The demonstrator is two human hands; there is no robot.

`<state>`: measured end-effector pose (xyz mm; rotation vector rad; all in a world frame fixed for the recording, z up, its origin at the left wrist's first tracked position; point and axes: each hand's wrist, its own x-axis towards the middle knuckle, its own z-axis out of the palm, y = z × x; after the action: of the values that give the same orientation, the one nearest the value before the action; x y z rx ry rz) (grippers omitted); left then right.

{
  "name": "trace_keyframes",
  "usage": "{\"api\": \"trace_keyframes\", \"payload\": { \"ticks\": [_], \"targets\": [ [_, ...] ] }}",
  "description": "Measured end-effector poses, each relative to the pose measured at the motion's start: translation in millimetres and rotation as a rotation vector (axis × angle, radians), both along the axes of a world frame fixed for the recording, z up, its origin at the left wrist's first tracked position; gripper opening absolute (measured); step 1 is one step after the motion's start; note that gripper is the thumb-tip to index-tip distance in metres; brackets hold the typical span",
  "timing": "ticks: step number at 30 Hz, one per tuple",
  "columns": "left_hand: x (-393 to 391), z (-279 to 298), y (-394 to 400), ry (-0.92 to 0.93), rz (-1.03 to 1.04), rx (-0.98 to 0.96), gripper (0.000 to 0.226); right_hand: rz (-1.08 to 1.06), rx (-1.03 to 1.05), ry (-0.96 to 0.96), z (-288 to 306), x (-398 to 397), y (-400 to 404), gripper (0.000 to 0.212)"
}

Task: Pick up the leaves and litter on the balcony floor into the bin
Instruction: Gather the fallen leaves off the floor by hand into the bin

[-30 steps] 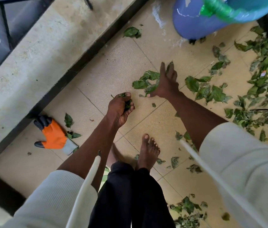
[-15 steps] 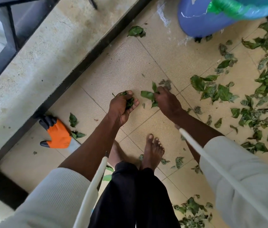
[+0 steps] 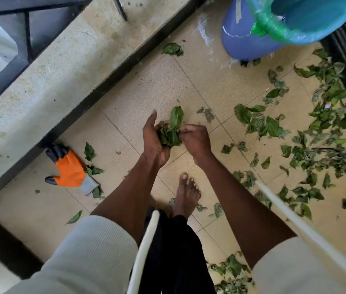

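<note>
Green leaf wad (image 3: 171, 132) between both hands, tallest leaf upright.

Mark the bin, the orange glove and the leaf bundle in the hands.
bin (image 3: 250, 42), head view, on its blue side wall.
orange glove (image 3: 68, 169), head view, on the orange back of the glove.
leaf bundle (image 3: 171, 134), head view, on the crumpled leaves between the two hands.

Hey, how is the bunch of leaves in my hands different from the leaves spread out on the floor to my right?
The bunch of leaves is packed into one clump; the scattered leaves lie loose and apart. The bunch is up off the tiles, cupped by the left hand and pinched by the right hand; the scattered ones lie on the floor, untouched. The bunch is far smaller than that spread. Both are green leaves, not yet in the bin.
</note>
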<state>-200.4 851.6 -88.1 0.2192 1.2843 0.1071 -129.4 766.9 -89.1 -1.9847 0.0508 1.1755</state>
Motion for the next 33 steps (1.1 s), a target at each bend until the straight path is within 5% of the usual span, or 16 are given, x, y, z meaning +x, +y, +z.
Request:
{"api": "trace_keyframes", "payload": {
  "ticks": [3, 8, 12, 16, 24, 28, 33],
  "targets": [
    [-1, 2, 2, 0.001, -0.165, -0.016, 0.065, 0.068, -0.056, -0.103, 13, -9, 7, 0.017],
    [-3, 8, 3, 0.074, -0.206, -0.061, 0.003, 0.131, -0.122, -0.219, 17, -16, 14, 0.007],
    [-7, 8, 0, 0.050, -0.093, -0.047, 0.010, 0.124, -0.118, -0.188, 16, -17, 12, 0.008],
    [-13, 5, -5, 0.099, -0.012, 0.019, 0.018, 0.120, -0.117, 0.049, 16, -15, 7, 0.014],
    [-7, 3, -17, 0.185, 0.147, 0.099, 0.023, 0.334, -0.131, -0.442, 33, -22, 8, 0.033],
    [-13, -1, -15, 0.193, 0.079, 0.122, 0.024, 0.308, -0.058, -0.435, 26, -16, 7, 0.054],
    [-19, -2, -6, 0.084, 0.040, 0.018, 0.020, 0.239, -0.061, -0.278, 18, -6, 10, 0.012]
  ]
}}
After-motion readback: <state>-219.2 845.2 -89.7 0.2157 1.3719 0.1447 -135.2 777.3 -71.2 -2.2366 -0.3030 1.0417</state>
